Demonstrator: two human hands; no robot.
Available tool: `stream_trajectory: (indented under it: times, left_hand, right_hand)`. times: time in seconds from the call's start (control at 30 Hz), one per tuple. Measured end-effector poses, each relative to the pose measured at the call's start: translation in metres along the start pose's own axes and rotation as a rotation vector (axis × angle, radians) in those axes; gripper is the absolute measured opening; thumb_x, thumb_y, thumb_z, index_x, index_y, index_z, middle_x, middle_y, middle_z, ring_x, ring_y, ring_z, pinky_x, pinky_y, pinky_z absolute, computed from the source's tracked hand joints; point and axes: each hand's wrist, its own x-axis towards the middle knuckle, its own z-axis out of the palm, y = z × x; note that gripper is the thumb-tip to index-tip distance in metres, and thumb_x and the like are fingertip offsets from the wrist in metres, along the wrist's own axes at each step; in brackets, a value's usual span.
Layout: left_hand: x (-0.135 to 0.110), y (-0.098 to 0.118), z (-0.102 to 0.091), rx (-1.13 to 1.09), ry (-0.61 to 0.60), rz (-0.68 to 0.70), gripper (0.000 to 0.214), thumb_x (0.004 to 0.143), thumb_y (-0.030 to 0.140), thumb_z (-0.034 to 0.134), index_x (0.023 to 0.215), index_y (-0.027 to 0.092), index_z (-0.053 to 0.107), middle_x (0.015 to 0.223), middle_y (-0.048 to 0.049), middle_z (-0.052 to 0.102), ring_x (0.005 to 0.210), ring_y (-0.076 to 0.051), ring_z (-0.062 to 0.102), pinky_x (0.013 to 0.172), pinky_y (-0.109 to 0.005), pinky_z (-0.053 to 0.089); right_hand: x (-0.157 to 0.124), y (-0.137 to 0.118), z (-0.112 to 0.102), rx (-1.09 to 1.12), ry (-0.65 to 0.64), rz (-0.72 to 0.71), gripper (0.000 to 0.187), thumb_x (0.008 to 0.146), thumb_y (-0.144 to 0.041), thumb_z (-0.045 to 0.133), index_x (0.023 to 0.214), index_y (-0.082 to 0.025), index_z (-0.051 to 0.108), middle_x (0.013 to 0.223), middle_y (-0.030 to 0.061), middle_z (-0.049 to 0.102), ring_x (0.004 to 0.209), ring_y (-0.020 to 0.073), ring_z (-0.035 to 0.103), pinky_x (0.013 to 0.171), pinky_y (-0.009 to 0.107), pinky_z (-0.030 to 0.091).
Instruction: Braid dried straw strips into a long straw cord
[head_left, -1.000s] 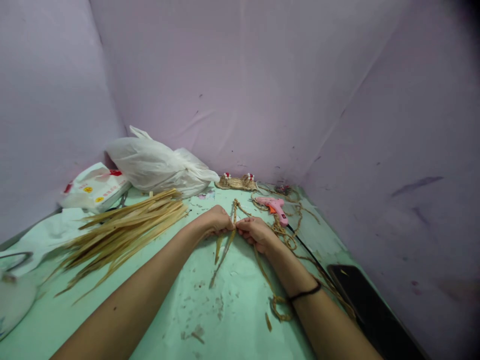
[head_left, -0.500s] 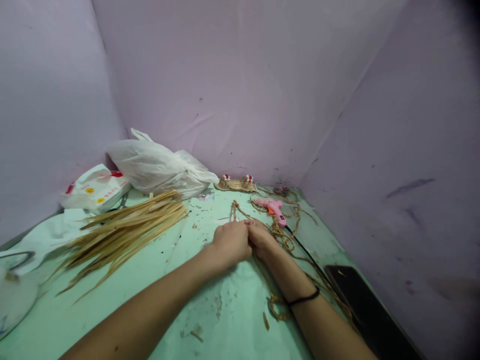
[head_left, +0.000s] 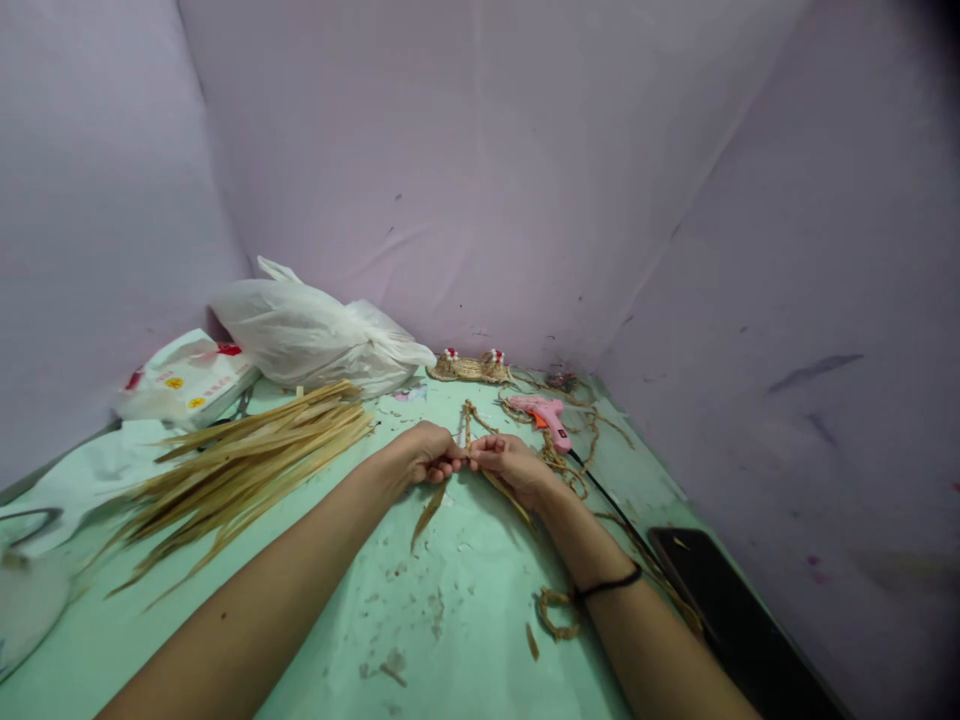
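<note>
In the middle of the table, my left hand (head_left: 431,455) and my right hand (head_left: 510,463) meet with fingertips nearly touching. Both are closed, pinching a brown braided cord (head_left: 468,425) of dried fibre that runs away from me. A dry leaf strip (head_left: 429,515) hangs below my left fingers, and another strand (head_left: 506,495) trails under my right palm. Just beyond my right hand lies a pink glue gun (head_left: 551,418) among loops of twisted cord. A small cord coil (head_left: 556,612) rests beside my right wrist.
Dried leaf strips (head_left: 262,465) are spread at the left. Behind them stand a white plastic bag (head_left: 315,330) and a printed packet (head_left: 187,380). A woven piece with red and white beads (head_left: 469,369) sits by the wall. A dark phone-like slab (head_left: 720,590) lies right, near the glue gun's black cable (head_left: 611,505).
My hands have parted slightly from being pressed together, the left shifting left and turning so its fingers show. A leaf strip now hangs below the left fingers.
</note>
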Motion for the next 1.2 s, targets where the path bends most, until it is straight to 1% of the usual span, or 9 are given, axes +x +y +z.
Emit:
stream_trajectory:
  times: [0.1,0.2,0.33,0.4,0.53,0.77,0.9,1.07,1.2]
  left_hand:
    - [-0.002,0.003,0.003,0.068,0.075,-0.015,0.01,0.058,0.013,0.053,0.048,0.011,0.052,0.033,0.0057,0.034,0.027,-0.002,0.023,0.03,-0.016,0.014]
    - [-0.006,0.005,0.009,0.187,0.24,0.038,0.015,0.052,0.011,0.054,0.041,0.013,0.044,0.027,0.0055,0.031,0.026,-0.004,0.024,0.03,-0.018,0.015]
    - [-0.01,0.007,0.015,0.209,0.288,0.069,0.016,0.051,0.012,0.053,0.04,0.014,0.043,0.026,0.0048,0.031,0.025,-0.005,0.025,0.031,-0.019,0.017]
    - [-0.011,0.007,0.015,0.189,0.288,0.055,0.015,0.051,0.012,0.052,0.039,0.014,0.043,0.026,0.0046,0.031,0.026,-0.005,0.025,0.031,-0.02,0.016]
    - [-0.008,0.005,0.013,0.099,0.277,0.04,0.015,0.05,0.013,0.05,0.038,0.014,0.041,0.026,0.0044,0.03,0.027,-0.004,0.023,0.032,-0.019,0.013]
    - [0.004,-0.006,0.003,0.035,0.119,0.043,0.015,0.051,0.018,0.053,0.042,0.014,0.042,0.03,0.0047,0.033,0.028,-0.003,0.023,0.033,-0.02,0.009]
    - [0.003,-0.006,-0.003,0.044,0.081,0.069,0.012,0.051,0.018,0.055,0.047,0.014,0.044,0.033,0.0063,0.032,0.029,-0.003,0.022,0.034,-0.019,0.008]
    - [0.002,-0.004,-0.01,-0.044,-0.042,0.087,0.018,0.052,0.021,0.057,0.048,0.016,0.04,0.037,0.008,0.03,0.03,-0.001,0.016,0.034,-0.019,0.004]
    - [0.003,-0.007,-0.012,-0.007,-0.088,0.091,0.015,0.051,0.021,0.053,0.048,0.015,0.04,0.037,0.0077,0.029,0.03,-0.001,0.016,0.034,-0.019,0.004]
  right_hand:
    - [0.002,0.0,-0.001,-0.22,0.021,-0.11,0.002,0.058,-0.012,0.053,0.059,-0.014,0.053,0.05,-0.0023,0.055,0.05,0.0074,0.048,0.051,0.018,0.035]
    - [-0.002,-0.004,-0.002,-0.602,0.09,-0.19,0.007,0.06,-0.014,0.052,0.062,-0.014,0.058,0.054,-0.0003,0.058,0.052,0.0091,0.048,0.05,0.019,0.033]
    - [-0.014,-0.021,0.002,-0.943,0.28,-0.124,0.015,0.062,-0.025,0.055,0.061,-0.012,0.064,0.051,0.0025,0.056,0.05,0.0104,0.045,0.045,0.02,0.027]
    - [-0.019,-0.029,0.006,-0.986,0.338,-0.058,0.019,0.062,-0.027,0.055,0.059,-0.011,0.065,0.047,0.0028,0.054,0.047,0.0101,0.044,0.043,0.02,0.024]
    - [-0.024,-0.034,0.017,-0.972,0.341,-0.005,0.017,0.061,-0.022,0.054,0.057,-0.011,0.066,0.045,0.0041,0.055,0.046,0.0099,0.045,0.043,0.021,0.023]
    - [-0.032,-0.027,0.033,-1.074,0.373,-0.139,0.019,0.063,-0.019,0.05,0.062,-0.015,0.068,0.057,0.007,0.063,0.05,0.0119,0.048,0.046,0.023,0.025]
    - [-0.029,-0.026,0.02,-0.96,0.269,-0.138,0.02,0.066,-0.026,0.051,0.058,-0.014,0.066,0.051,0.0042,0.06,0.048,0.0113,0.048,0.045,0.021,0.026]
    - [-0.015,-0.025,0.005,-0.573,0.359,-0.121,0.021,0.07,-0.028,0.048,0.064,-0.013,0.062,0.056,0.0028,0.06,0.05,0.0099,0.05,0.047,0.019,0.033]
    - [-0.01,-0.019,0.014,-0.246,0.166,0.078,0.013,0.066,-0.02,0.048,0.056,-0.013,0.053,0.046,-0.0016,0.049,0.038,0.0057,0.038,0.038,0.018,0.026]
